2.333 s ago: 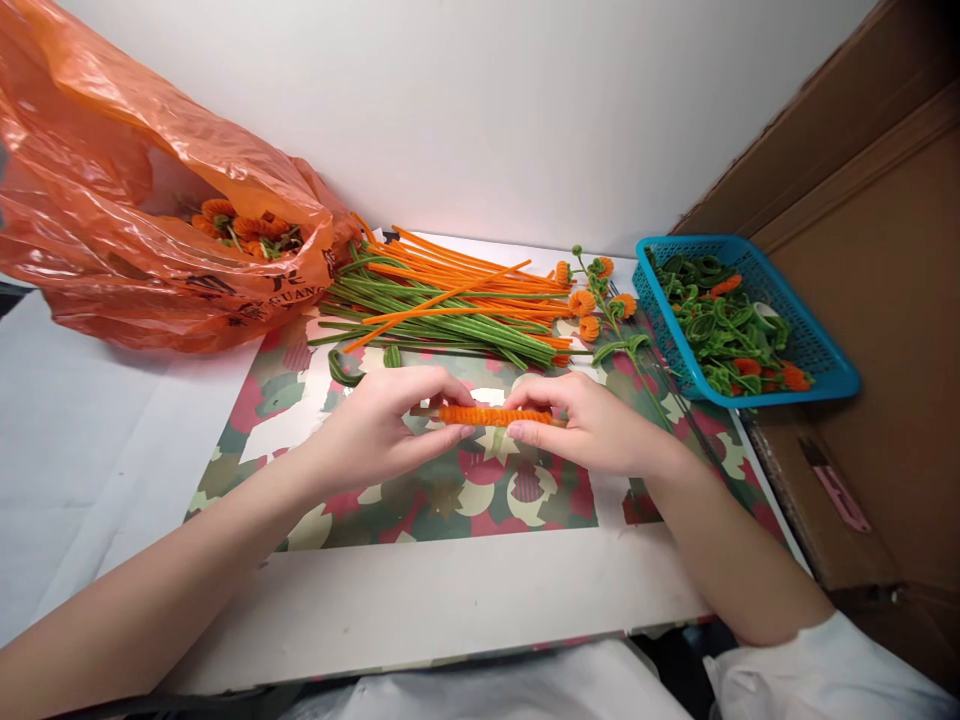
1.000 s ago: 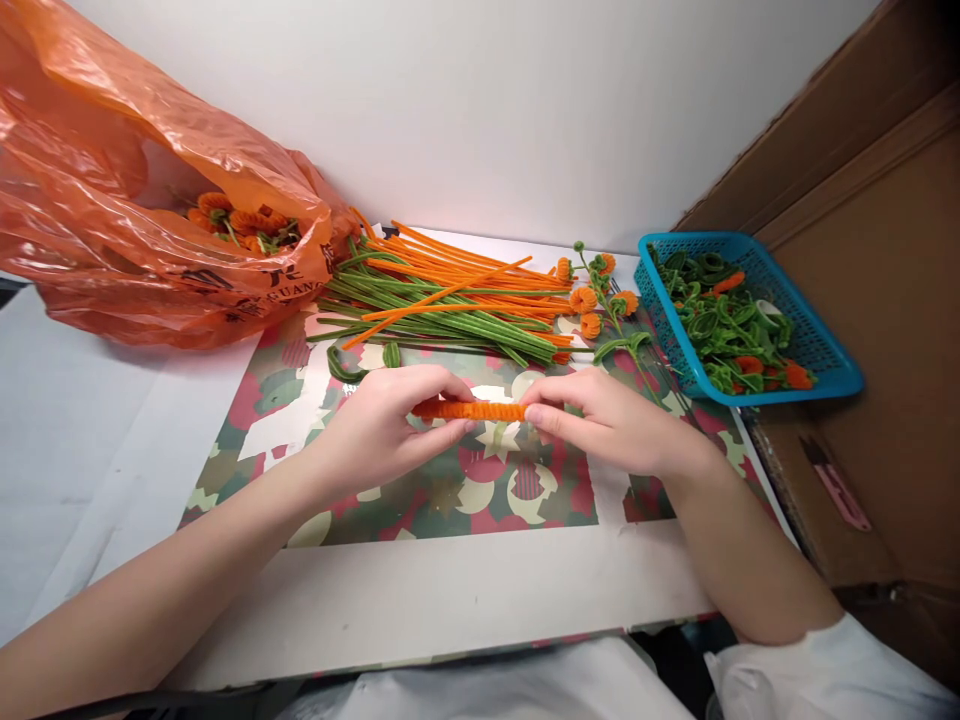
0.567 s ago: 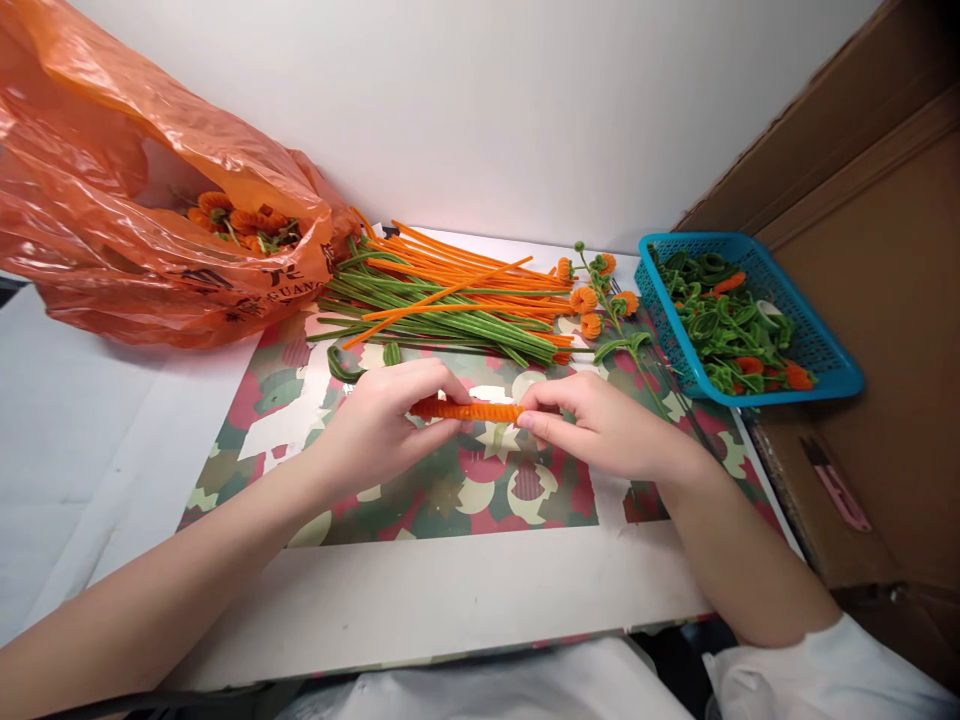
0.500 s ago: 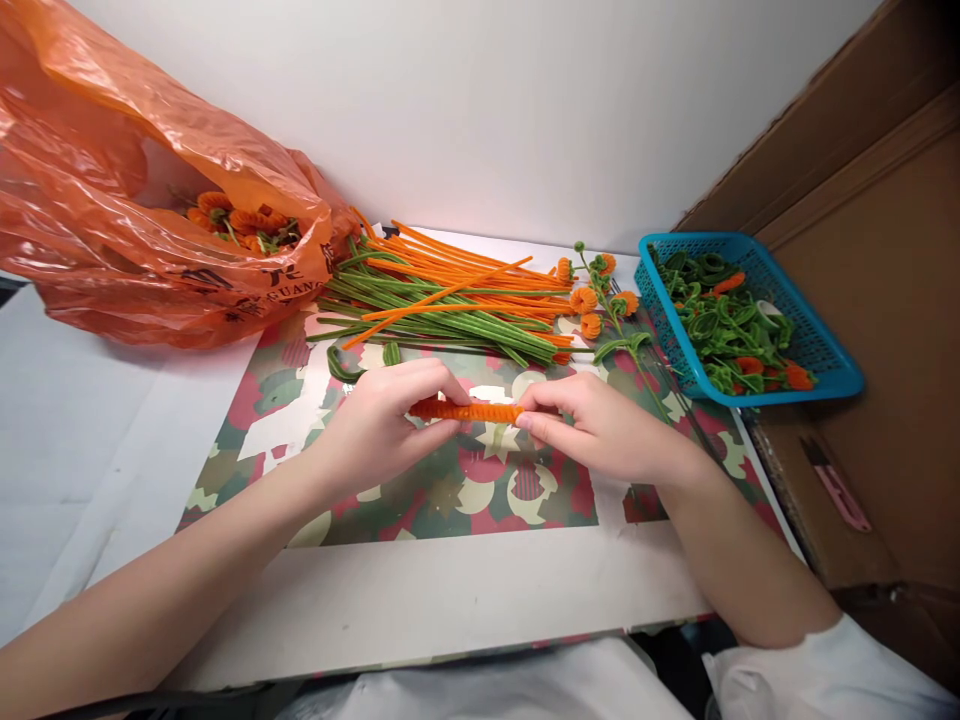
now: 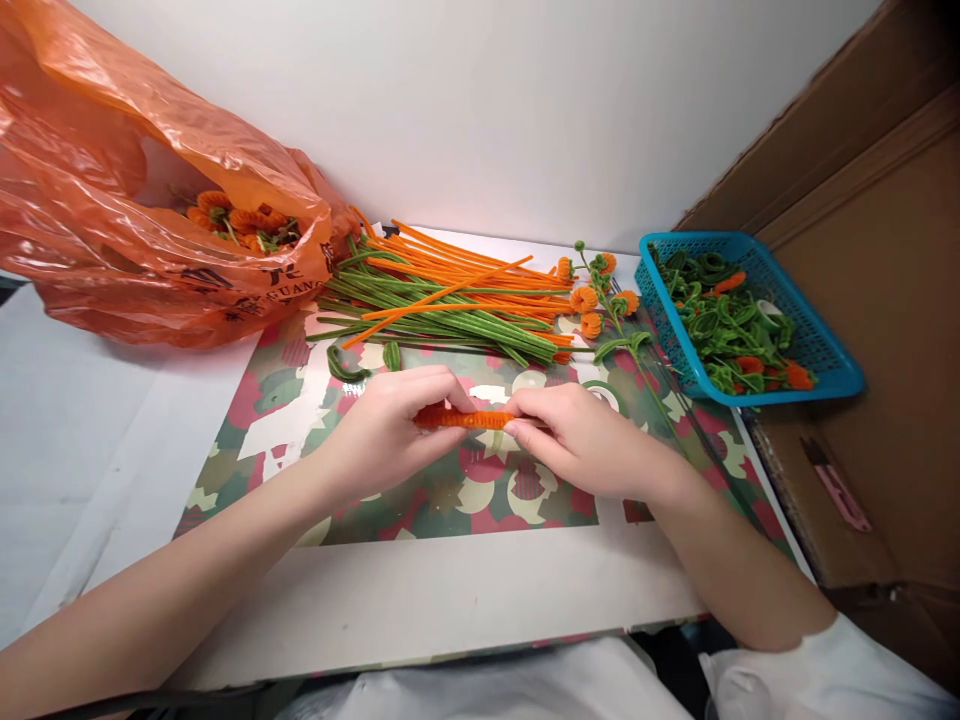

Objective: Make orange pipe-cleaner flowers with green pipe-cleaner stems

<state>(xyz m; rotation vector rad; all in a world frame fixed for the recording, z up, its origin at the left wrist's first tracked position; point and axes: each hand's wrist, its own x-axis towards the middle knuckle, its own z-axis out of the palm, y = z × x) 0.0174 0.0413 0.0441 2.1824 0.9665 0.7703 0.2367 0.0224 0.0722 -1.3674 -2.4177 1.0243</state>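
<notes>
My left hand and my right hand pinch the two ends of an orange pipe-cleaner coil wound tightly around a thin stick. The coil lies level, just above the patterned mat. Fingertips of both hands hide its ends. Behind the hands lies a pile of straight orange and green pipe cleaners.
An orange plastic bag with finished orange pieces lies at the back left. A blue basket of green curls stands at the right. Small orange flowers on a green stem lie by the basket. Cardboard walls the right side.
The visible orange coil has become shorter as my right hand slid left toward my left hand. Both hands have dropped slightly toward the mat.
</notes>
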